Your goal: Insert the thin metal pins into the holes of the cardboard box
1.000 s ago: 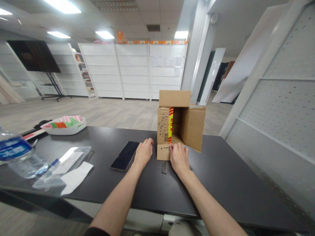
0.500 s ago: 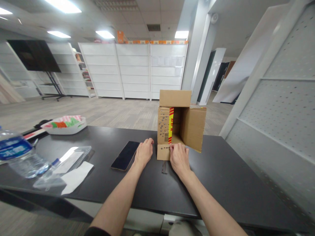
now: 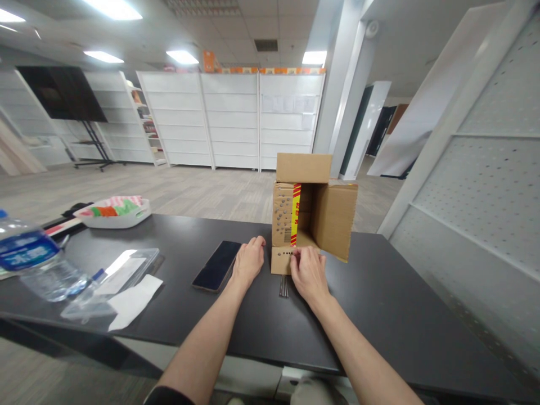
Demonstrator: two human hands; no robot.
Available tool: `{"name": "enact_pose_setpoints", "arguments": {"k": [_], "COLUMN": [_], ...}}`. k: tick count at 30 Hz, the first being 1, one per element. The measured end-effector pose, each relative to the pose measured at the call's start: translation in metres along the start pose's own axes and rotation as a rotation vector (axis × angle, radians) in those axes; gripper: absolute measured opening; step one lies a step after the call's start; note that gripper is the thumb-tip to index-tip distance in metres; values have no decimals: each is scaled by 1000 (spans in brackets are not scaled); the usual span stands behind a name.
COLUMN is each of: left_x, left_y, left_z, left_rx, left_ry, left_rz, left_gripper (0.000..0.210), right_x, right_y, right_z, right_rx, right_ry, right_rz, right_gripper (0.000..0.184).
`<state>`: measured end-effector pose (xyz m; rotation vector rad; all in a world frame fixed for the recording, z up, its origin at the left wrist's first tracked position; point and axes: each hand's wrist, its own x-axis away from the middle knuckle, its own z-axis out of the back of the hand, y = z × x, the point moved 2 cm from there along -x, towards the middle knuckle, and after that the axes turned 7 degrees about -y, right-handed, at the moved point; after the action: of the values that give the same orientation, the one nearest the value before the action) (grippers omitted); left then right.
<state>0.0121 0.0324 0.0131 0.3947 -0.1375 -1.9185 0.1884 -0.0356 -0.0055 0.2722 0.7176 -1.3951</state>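
An opened cardboard box stands on the black table, its opening facing me and its lower flap hanging toward me. Several small dark dots run in a row along that flap. Below its edge, several thin metal pins, like nails or screws, stick out. My right hand is closed in a pinch at the flap's right part; its fingertips hide whatever is between them. Left of the box, my left hand rests on the table with loosely bent fingers, holding nothing visible. Its wrist side lies close beside a dark smartphone.
At the left are a water bottle, a clear plastic case and a white paper. A white basket with colourful contents sits at the far left edge. A perforated panel rises at the right.
The whole view has shifted slightly to the right. Both hands keep nearly the same places, the right one at the flap and the left one by the phone.
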Motion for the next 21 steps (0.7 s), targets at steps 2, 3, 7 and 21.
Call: {"name": "enact_pose_setpoints", "arguments": {"k": [2,3,7,21], "left_x": [-1,-1,-1,0], "left_y": [-1,-1,-1,1], "left_z": [-1,-2,-2,2], "left_rx": [2,2,-3,-7], "left_ry": [0,0,-1,-12], "left_rz": [6,8,5,6], "left_gripper": [25,25,25,25], "right_x": [0,0,-1,-2], "right_y": [1,2,4,-1], "right_z": [-1,-2,-5,9], "right_rx": [-3,-3,-3,-141], "right_ry": [-8,-12,-14,153], "right_rz": [-5,-8,-12,59], "right_gripper": [10,10,10,13]}}
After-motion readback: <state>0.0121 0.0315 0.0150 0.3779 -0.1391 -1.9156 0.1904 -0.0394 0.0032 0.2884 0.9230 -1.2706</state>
